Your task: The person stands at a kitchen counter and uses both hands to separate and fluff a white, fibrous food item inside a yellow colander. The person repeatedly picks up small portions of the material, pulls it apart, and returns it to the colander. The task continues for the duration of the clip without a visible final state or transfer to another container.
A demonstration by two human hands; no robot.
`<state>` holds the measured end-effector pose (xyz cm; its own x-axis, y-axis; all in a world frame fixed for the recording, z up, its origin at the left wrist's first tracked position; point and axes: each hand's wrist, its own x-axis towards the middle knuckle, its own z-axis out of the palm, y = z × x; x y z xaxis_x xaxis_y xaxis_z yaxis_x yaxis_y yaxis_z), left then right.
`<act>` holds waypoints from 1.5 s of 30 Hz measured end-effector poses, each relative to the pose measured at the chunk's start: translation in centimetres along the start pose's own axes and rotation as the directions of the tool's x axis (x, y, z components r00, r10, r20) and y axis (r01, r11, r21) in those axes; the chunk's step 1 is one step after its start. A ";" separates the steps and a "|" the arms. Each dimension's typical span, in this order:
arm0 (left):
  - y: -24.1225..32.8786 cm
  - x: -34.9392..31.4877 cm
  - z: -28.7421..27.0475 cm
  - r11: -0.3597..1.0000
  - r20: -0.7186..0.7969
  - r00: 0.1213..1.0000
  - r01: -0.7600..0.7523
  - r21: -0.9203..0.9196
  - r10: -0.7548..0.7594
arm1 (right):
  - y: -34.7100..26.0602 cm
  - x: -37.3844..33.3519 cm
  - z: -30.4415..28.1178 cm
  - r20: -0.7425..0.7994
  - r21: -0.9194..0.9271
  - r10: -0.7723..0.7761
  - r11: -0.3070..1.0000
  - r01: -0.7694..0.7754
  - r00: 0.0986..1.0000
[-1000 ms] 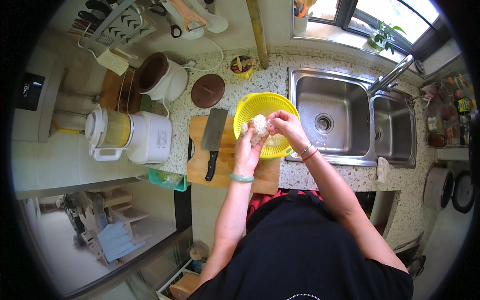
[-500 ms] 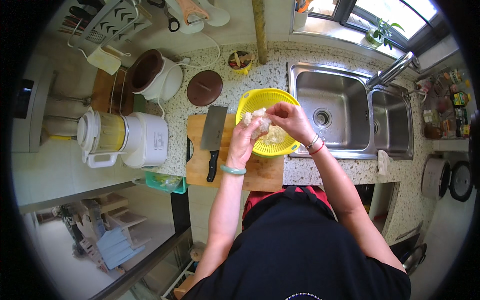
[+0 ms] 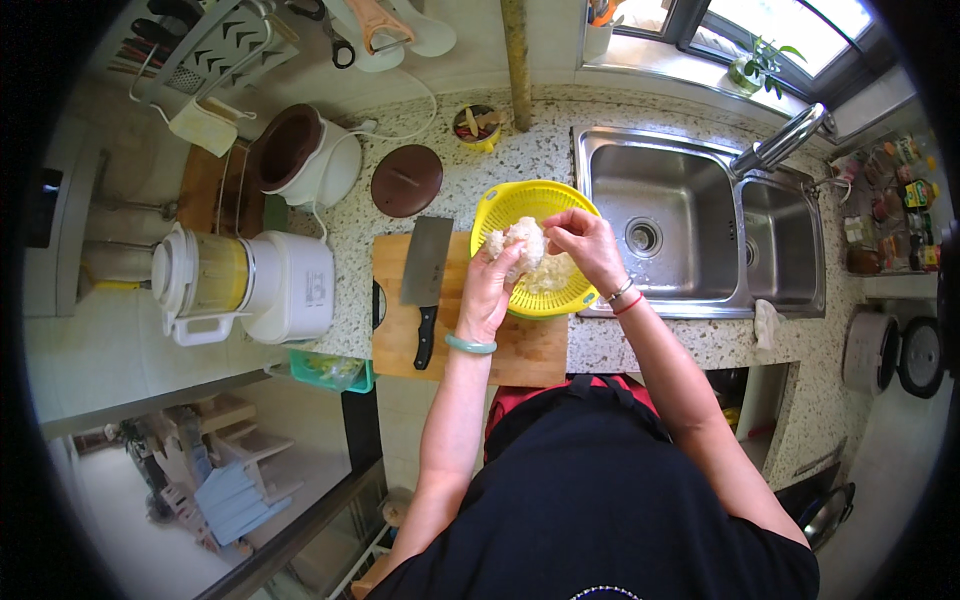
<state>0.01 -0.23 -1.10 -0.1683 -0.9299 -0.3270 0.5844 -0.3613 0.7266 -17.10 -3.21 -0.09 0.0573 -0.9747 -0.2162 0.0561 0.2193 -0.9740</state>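
Observation:
My left hand point(image 3: 487, 290) is closed around a ruffled, whitish clump that looks like soaked white fungus point(image 3: 518, 240), held above a yellow strainer basket point(image 3: 487, 208). Just right of the clump is my right hand point(image 3: 588, 245), its thumb and fingertips pinched together; whatever is between them is too small to make out. Pale, translucent torn pieces point(image 3: 548, 276) lie inside the basket. The basket overlaps the right part of a wooden cutting board point(image 3: 510, 350). A cleaver point(image 3: 427, 275) with a black handle rests on the board, left of my left hand.
Right of the basket is a steel double sink point(image 3: 660, 200) with a faucet point(image 3: 780, 142). A brown lid point(image 3: 408, 180), a white pot point(image 3: 318, 160) with a brown inside, and a white blender point(image 3: 245, 280) stand to the left. Behind sits a small yellow cup point(image 3: 480, 128).
The white clump has turned in my left hand and sits slightly higher. My right hand has drawn a little away from it, to the right.

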 end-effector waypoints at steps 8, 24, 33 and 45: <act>1.7 0.1 -0.5 0.974 -0.052 0.998 0.034 -0.222 -0.047 | 1.5 0.7 -2.2 0.103 -0.405 -0.082 0.907 0.117 0.991; 2.6 -0.5 -0.8 0.971 -0.100 0.995 -0.004 -0.238 -0.021 | 10.0 3.4 0.3 0.293 -0.790 -0.121 0.528 0.311 0.948; 2.1 -0.8 -2.2 0.975 -0.108 0.994 -0.004 -0.223 -0.020 | 1.4 2.9 -2.1 0.299 -0.559 -0.048 0.801 0.216 0.953; 1.6 -0.6 -0.1 0.999 -0.024 0.999 0.025 -0.029 -0.026 | -1.2 0.9 -1.1 0.266 -0.034 0.139 0.990 -0.135 0.954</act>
<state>1.09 -0.21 0.22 -0.1638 -0.9184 -0.3601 0.6027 -0.3821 0.7005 -18.25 -4.42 0.78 0.3273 -0.8878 -0.3234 0.0141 0.3469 -0.9378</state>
